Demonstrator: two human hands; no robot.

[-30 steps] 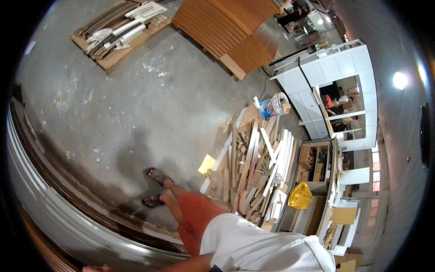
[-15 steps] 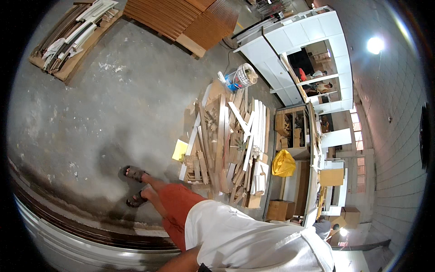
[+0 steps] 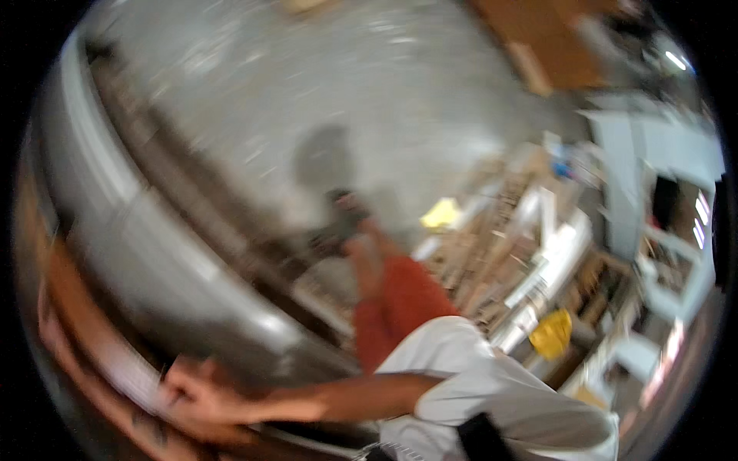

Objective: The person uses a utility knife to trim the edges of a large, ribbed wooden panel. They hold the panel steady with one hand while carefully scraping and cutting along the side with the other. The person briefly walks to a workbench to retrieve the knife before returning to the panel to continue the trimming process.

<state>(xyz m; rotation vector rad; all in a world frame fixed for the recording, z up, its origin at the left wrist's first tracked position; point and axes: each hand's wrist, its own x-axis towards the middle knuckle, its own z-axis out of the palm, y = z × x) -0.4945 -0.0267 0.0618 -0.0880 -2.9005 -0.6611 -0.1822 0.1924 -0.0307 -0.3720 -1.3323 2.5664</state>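
My left hand [image 3: 201, 393] reaches out at the lower left, its bare forearm [image 3: 330, 401] stretched across from my white shirt. Its fingers look curled and closed, but motion blur hides what is in them, if anything. Close beside the fingers runs an orange-brown strip [image 3: 88, 296] with a pale, pinkish stretch at the hand. Just beyond the forearm lies a long, shiny grey stack of sheets or profiles [image 3: 207, 269]. My right hand is out of view.
Dark long pieces [image 3: 200, 184] lie along the stack's floor side. Right of my legs are scattered wood offcuts [image 3: 492, 253], a yellow sheet [image 3: 440, 214] and a yellow bag [image 3: 551, 334]. White cabinets [image 3: 621, 177] stand beyond; a brown panel stack [image 3: 550, 38] is at the top.
My view has swung left, smearing the picture and shifting the offcuts and cabinets rightward. My left forearm and hand have come into sight, extended toward the strip at the lower left.
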